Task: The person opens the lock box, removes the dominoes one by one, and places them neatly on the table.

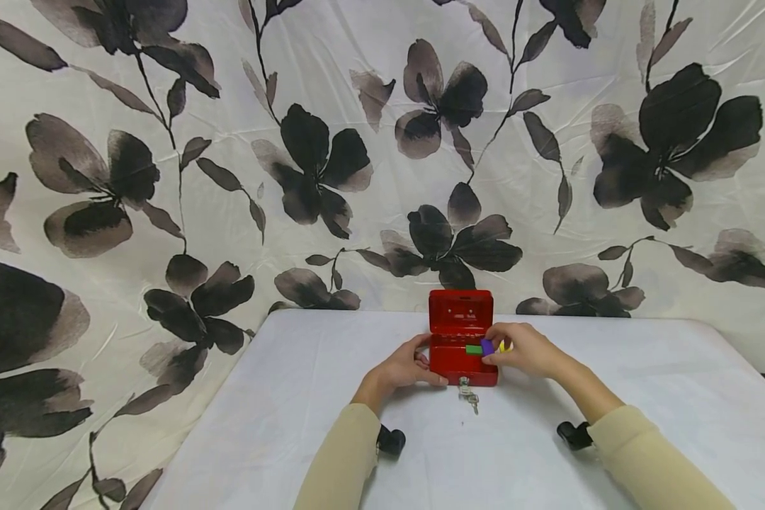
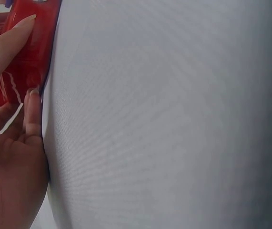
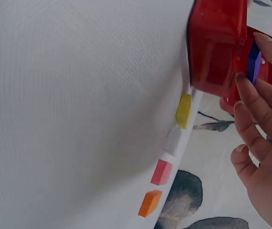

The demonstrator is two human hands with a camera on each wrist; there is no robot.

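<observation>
A red metal cash box [image 1: 443, 370] stands on the table with its lid [image 1: 461, 312] raised at the back. Keys [image 1: 469, 399] hang from the lock on its front. My left hand [image 1: 398, 370] holds the box's left front corner, thumb along the front and fingers at the side. Between thumb and fingertips my right hand [image 1: 530, 350] pinches a purple block [image 3: 254, 63] over the right side of the open box. A green block [image 1: 474, 350] shows within the box opening, left of the purple one. Part of the box's inside is hidden by my right hand.
Right of the box, a yellow block [image 3: 184, 111], a whitish block [image 3: 173, 140], a pink block [image 3: 161, 172] and an orange block [image 3: 150, 203] lie in a row on the white-covered table [image 1: 280, 397]. A flower-printed cloth [image 1: 357, 156] hangs behind the table's far edge.
</observation>
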